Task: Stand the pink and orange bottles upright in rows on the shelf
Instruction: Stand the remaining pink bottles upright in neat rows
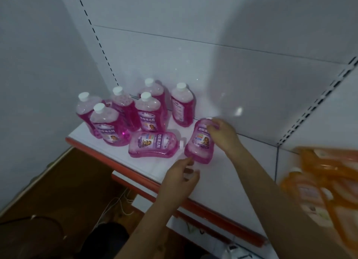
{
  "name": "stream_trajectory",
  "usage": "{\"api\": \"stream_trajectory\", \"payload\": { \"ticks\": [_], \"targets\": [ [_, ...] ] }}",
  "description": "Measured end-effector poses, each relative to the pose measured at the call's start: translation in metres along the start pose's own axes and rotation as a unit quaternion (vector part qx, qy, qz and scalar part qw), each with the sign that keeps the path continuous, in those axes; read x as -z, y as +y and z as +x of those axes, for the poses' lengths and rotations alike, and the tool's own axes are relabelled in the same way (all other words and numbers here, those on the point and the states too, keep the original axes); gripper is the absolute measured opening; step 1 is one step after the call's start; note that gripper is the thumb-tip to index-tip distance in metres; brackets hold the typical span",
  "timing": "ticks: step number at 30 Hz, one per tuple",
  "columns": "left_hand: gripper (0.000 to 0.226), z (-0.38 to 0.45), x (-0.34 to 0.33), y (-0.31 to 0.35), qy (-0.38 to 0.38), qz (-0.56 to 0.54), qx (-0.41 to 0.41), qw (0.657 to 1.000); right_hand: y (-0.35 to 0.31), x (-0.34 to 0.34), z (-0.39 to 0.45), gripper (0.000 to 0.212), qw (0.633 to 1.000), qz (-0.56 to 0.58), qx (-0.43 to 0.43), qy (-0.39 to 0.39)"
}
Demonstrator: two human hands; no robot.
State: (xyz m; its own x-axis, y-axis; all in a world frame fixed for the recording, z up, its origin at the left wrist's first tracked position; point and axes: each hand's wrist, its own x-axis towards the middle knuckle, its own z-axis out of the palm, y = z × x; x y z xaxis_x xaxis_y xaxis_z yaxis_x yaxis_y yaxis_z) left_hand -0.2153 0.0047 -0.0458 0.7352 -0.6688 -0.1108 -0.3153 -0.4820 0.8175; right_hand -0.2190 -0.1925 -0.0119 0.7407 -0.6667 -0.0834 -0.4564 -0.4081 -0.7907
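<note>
1. Pink bottle (199, 140) in the head view lies between the two hands on the white shelf (222, 181), not far from the front edge. Its long axis runs from the front edge toward the back wall, with the cap end pointing to the back and the wide base toward the person.

2. In the same view, the right hand (222, 132) is at the cap end, with its fingers curled around the neck of this bottle, so it holds the top. The cap itself is mostly hidden under the fingers.

3. The left hand (181, 176) is just beside the base of the bottle, on the front side. Its fingers are loosely bent and hold nothing; I cannot tell if a fingertip touches the base.

4. My judgement: to stand the bottle up, the right hand must lift the neck up while the base stays down as a pivot. The left hand is the nearer one to steady the base.

5. A second lying bottle (155, 145) rests to the left, its long axis along the front edge, cap toward the held bottle.

6. Six standing bottles (149, 113) are in the back left corner, in loose rows.

7. Orange bottles (319, 191) lie blurred at the right end of the shelf, not yet upright.
</note>
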Motion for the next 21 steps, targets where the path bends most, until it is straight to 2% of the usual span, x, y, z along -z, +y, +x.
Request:
{"api": "stream_trajectory", "payload": {
  "ticks": [4, 7, 11, 16, 21],
  "targets": [
    [0.047, -0.013, 0.002, 0.001, 0.004, 0.053, -0.076, 0.996, -0.009, 0.018, -0.035, 0.043, 0.998, 0.006, -0.001, 0.061],
    [0.050, -0.025, -0.004, 0.007, -0.004, 0.075, -0.159, 0.984, -0.009, 0.032, -0.074, 0.050, 0.992, -0.006, 0.026, 0.125],
    [0.054, -0.039, -0.024, 0.022, -0.035, 0.074, -0.227, 0.971, 0.003, 0.065, -0.134, 0.055, 0.977, -0.087, 0.046, 0.190],
    [0.055, -0.073, -0.078, 0.074, -0.090, 0.068, -0.327, 0.938, 0.035, 0.141, -0.217, 0.059, 0.959, -0.124, 0.024, 0.255],
    [0.056, -0.134, -0.165, 0.149, -0.149, 0.056, -0.429, 0.889, 0.087, 0.231, -0.304, 0.057, 0.923, -0.144, -0.006, 0.356]
  ]
}}
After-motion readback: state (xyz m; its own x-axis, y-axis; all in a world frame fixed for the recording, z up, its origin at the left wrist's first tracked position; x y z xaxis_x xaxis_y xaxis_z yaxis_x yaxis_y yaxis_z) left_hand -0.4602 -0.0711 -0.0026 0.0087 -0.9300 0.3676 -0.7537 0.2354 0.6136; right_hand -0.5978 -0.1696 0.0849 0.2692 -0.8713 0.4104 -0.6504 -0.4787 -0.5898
